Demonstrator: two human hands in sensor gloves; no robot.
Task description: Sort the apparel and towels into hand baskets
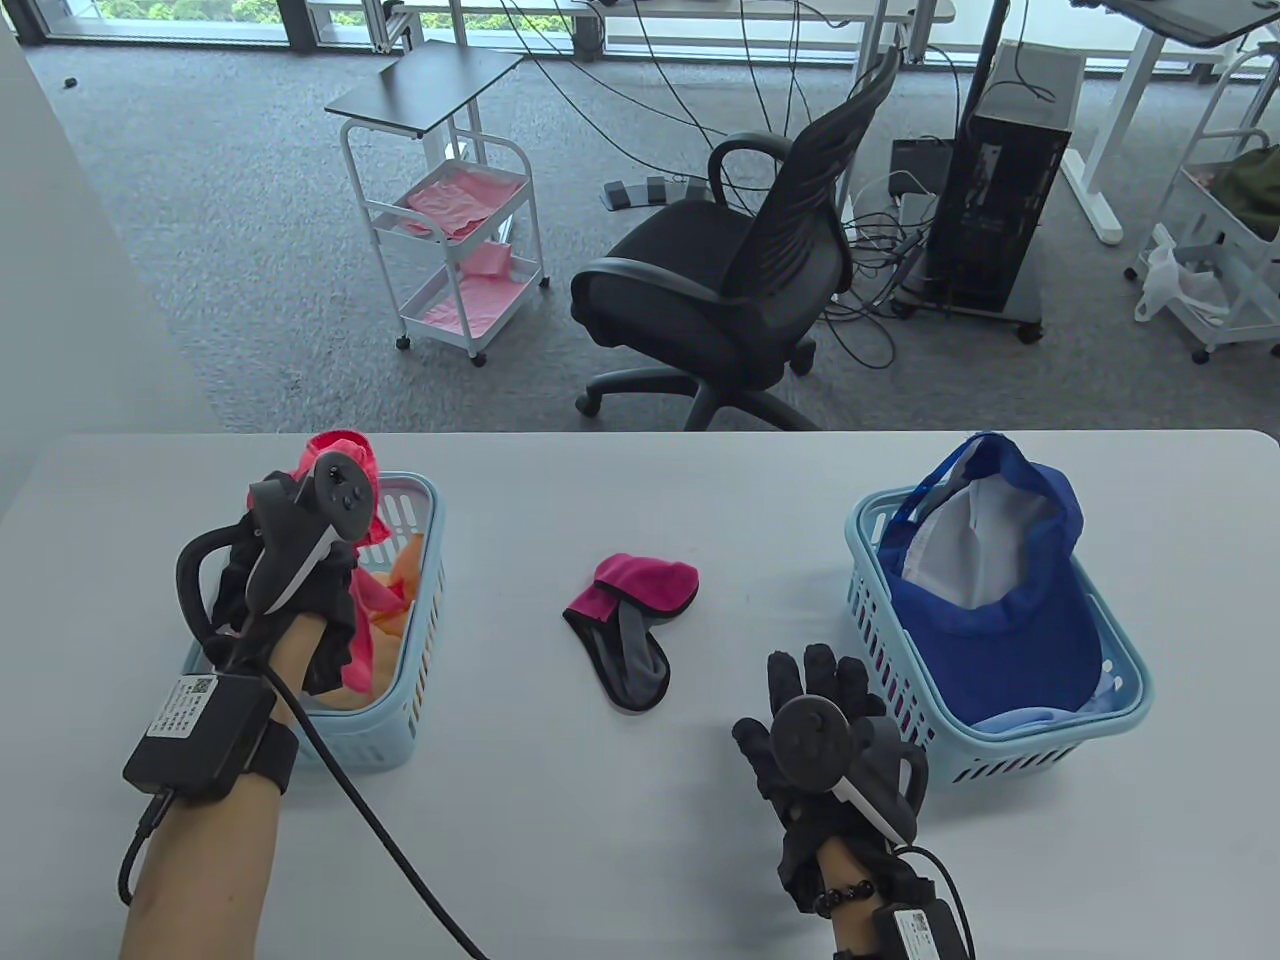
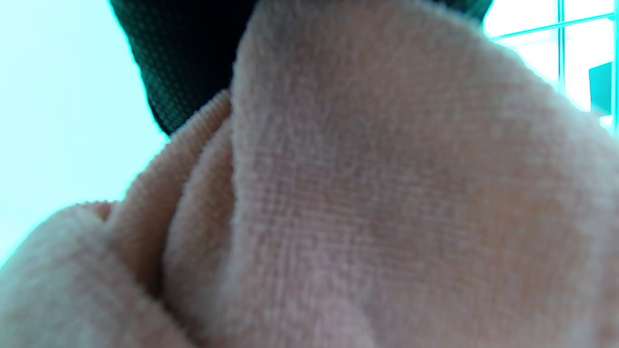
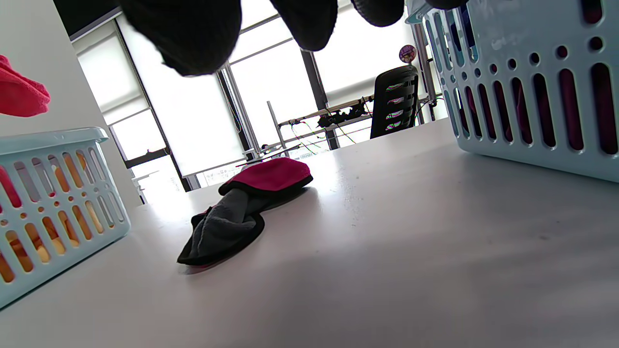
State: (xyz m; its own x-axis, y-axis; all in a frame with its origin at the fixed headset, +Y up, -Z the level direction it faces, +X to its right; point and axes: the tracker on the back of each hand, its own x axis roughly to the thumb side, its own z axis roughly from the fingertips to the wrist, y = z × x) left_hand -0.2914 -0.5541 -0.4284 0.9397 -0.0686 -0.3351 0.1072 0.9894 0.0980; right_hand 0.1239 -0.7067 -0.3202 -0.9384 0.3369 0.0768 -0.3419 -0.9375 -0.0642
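Observation:
My left hand (image 1: 300, 570) is over the left light-blue basket (image 1: 425, 560) and grips a pink cloth (image 1: 345, 448) that hangs above and below the glove. An orange cloth (image 1: 392, 592) lies in that basket. A fuzzy peach-toned cloth (image 2: 362, 193) fills the left wrist view. A pink and grey cloth (image 1: 630, 620) lies on the table's middle; it also shows in the right wrist view (image 3: 242, 212). My right hand (image 1: 815, 700) lies open and empty on the table, its fingers (image 3: 193, 34) spread, left of the right basket (image 1: 1130, 690), which holds a blue cap (image 1: 1000, 600).
The white table (image 1: 600, 820) carries both baskets; in the right wrist view the left basket (image 3: 58, 140) and right basket (image 3: 532, 96) flank the cloth. Beyond the far edge stand an office chair (image 1: 740, 270) and a white cart (image 1: 450, 250).

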